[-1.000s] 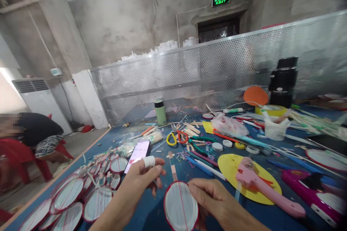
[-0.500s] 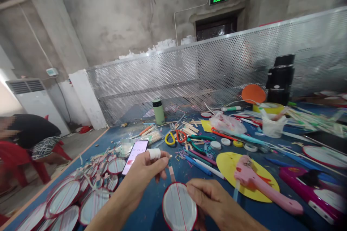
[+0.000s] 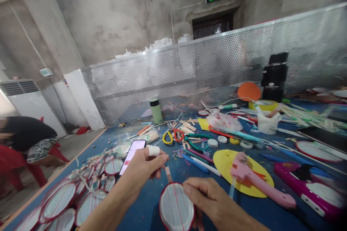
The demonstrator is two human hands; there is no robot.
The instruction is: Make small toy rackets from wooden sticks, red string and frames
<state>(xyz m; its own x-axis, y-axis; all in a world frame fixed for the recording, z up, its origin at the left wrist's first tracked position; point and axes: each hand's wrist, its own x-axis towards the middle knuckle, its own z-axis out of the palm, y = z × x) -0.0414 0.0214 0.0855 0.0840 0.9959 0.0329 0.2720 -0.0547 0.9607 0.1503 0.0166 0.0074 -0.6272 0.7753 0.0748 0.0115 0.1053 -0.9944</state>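
Bottom centre: the right hand (image 3: 214, 202) closes its fingers on the red-rimmed disc (image 3: 175, 207), low over the blue table (image 3: 148, 212). Just to the left, the left hand (image 3: 142, 169) is pinched shut, its contents too small to tell.

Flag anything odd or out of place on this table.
White tape wraps one finger of the left hand; the right hand holds a red-rimmed white disc. Wooden sticks and coloured scraps lie strewn over the blue table. Nothing spilled or broken.

The one camera sits on the person's head, close above the blue counter (image 3: 151, 209), facing forward and slightly down toward the perforated metal screen (image 3: 217, 65).
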